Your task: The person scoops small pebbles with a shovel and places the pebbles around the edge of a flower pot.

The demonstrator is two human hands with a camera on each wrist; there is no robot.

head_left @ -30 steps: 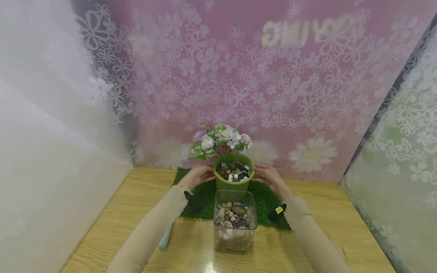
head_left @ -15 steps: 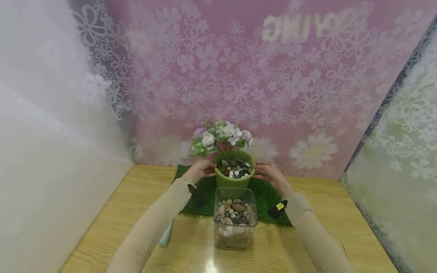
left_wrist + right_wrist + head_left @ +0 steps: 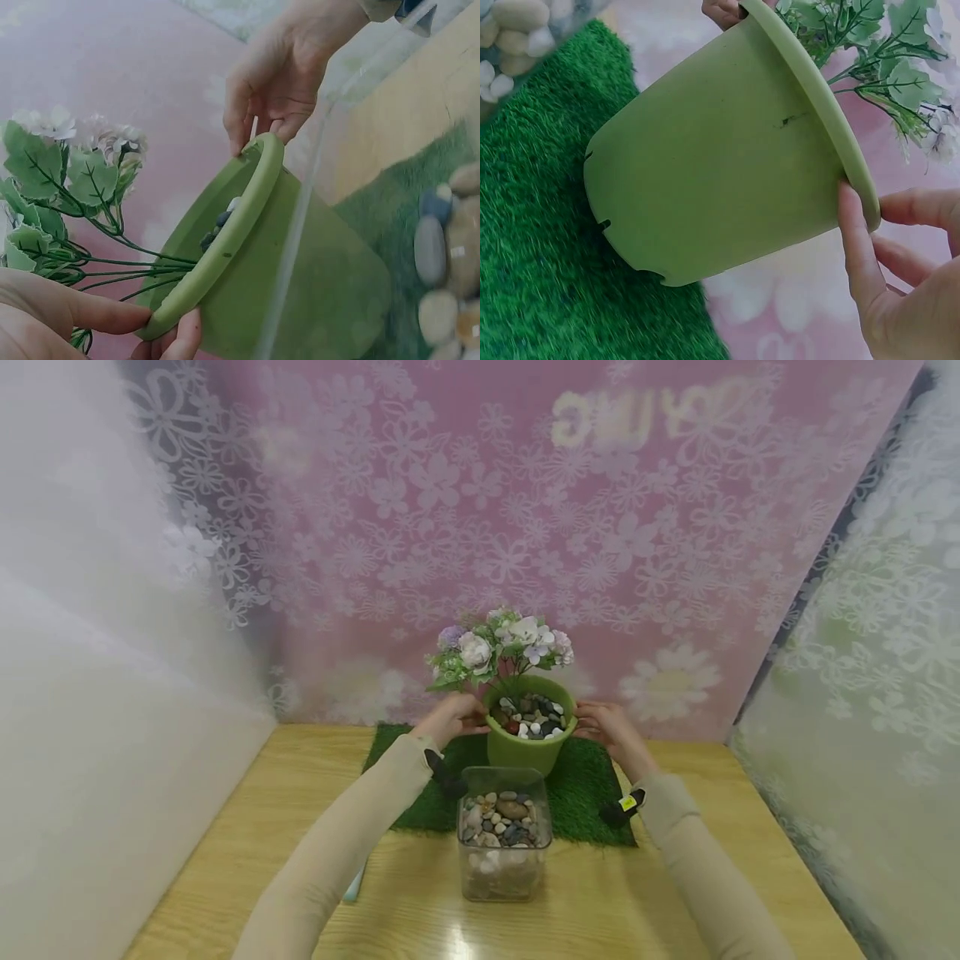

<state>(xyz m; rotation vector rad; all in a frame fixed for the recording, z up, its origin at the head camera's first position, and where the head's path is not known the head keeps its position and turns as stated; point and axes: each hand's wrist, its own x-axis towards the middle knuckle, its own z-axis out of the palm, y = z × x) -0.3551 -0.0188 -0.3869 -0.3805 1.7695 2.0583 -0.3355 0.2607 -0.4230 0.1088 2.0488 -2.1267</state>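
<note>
Both hands hold a green flowerpot (image 3: 525,756) by its rim, one on each side. My left hand (image 3: 452,717) pinches the left edge, thumb and fingers on either side of the rim (image 3: 225,251) in the left wrist view. On the opposite edge, my right hand (image 3: 911,281) grips the rim between thumb and fingers. Pebbles (image 3: 530,717) in white, grey and dark tones lie inside the pot. Artificial flowers (image 3: 510,643), white, pink and purple, lean out over its back left. The pot's notched base (image 3: 622,244) is close over the green mat in the right wrist view.
In front of the pot stands a clear square container (image 3: 504,847) with pebbles in it. An artificial grass mat (image 3: 427,810) lies on the wooden table (image 3: 300,777). A pale blue strip (image 3: 354,887) shows by the left forearm. A pink floral curtain (image 3: 375,543) hangs behind.
The flowerpot, with both hands still on its rim, has shifted to the right relative to the clear container. The whole head view has also shifted slightly.
</note>
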